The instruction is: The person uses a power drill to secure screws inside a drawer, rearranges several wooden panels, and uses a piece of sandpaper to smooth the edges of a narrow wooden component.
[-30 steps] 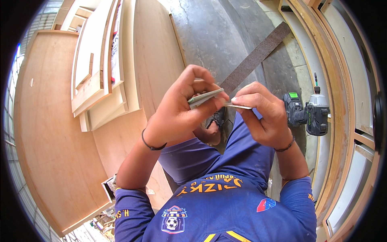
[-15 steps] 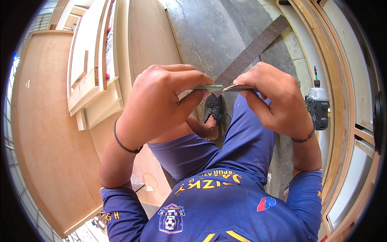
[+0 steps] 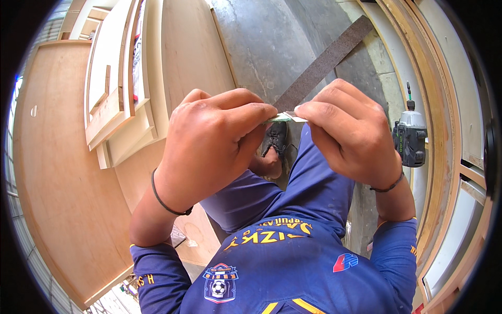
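Above my lap, my left hand (image 3: 212,133) and my right hand (image 3: 353,128) are raised with their fingertips pinched nearly together. My left fingers grip a thin greenish-white flat piece (image 3: 280,118). My right fingers pinch another thin, pale flat piece (image 3: 298,118), whose end meets or overlaps the first. Most of both pieces is covered by my fingers, so I cannot make out their kind or whether they are joined. A black shoe (image 3: 275,137) shows on the floor just below the hands.
A long brown speckled strip (image 3: 329,60) lies across the grey floor (image 3: 261,44). At the right, a cordless driver (image 3: 412,133) stands bit upward beside wooden frames (image 3: 426,68). Wooden panels (image 3: 68,157) and stacked pale boards (image 3: 191,47) fill the left side.
Both hands have rolled and come closer together, bringing the two thin pieces end to end. Their faces now show less dark and more pale. The right fingers are more tightly curled.
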Demonstrator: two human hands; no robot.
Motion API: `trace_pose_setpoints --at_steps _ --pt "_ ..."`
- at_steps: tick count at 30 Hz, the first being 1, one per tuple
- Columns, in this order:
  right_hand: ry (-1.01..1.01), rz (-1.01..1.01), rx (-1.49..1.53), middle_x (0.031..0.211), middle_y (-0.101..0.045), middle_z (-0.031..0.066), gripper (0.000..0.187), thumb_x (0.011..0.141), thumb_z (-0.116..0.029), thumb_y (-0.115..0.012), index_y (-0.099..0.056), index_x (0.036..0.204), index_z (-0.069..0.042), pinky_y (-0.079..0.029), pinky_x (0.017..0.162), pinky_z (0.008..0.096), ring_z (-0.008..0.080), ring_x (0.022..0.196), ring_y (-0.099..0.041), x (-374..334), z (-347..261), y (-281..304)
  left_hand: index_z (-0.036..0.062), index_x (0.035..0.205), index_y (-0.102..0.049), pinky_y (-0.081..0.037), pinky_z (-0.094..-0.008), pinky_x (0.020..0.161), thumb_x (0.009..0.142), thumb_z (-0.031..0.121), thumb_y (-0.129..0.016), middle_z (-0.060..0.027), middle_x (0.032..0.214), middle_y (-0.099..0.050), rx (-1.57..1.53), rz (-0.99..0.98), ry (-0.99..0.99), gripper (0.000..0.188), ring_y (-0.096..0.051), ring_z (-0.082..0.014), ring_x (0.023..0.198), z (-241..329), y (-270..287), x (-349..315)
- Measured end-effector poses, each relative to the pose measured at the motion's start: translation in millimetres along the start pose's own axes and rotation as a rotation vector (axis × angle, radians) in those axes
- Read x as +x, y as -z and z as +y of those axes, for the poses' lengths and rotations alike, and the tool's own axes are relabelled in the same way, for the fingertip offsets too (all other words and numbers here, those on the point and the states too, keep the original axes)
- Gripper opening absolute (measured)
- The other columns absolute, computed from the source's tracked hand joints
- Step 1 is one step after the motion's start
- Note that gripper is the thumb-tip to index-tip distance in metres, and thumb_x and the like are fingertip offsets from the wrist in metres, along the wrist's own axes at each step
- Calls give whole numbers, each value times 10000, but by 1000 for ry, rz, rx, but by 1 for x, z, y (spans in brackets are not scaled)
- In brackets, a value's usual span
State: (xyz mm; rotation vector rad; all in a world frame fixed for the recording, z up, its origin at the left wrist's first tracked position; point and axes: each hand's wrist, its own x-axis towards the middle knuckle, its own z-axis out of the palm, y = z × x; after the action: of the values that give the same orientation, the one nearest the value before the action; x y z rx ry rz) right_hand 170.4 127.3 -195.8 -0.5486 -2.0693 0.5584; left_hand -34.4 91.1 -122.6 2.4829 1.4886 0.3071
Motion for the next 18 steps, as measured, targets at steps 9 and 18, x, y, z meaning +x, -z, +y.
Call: trace_pose_setpoints --at_steps 9,18 --pt "0 1 5 756 -600 119 220 671 103 -637 -621 873 17 -475 587 348 276 682 -587 0 2 0 90 871 -694 -359 -294 579 750 43 -679 -34 813 -673 64 11 11 132 -619 -183 674 4 0 1" --pt "-19 -2 17 759 -603 120 229 669 105 -626 -629 875 6 -475 591 343 268 688 -590 3 3 -2 57 841 -679 -433 -329 608 747 41 -658 -72 794 -661 49 -10 28 98 -633 -242 692 2 0 4"
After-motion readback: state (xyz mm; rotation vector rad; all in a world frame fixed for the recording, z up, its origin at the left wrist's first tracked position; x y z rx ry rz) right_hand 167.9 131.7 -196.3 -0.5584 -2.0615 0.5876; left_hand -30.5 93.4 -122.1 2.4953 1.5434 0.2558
